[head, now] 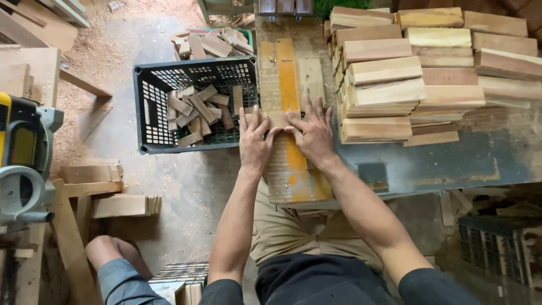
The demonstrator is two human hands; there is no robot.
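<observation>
Both my hands lie flat on a small wooden block that rests on a long wooden jig with an orange strip. My left hand presses its left end, fingers spread. My right hand presses its right end and the jig beside it. The block sits at the jig's left edge, next to a black plastic crate holding several short wood offcuts.
Stacks of cut wooden boards fill the metal table to the right. A second bin of offcuts stands behind the crate. A yellow-and-grey power saw is at left, with planks on the sawdust-strewn floor.
</observation>
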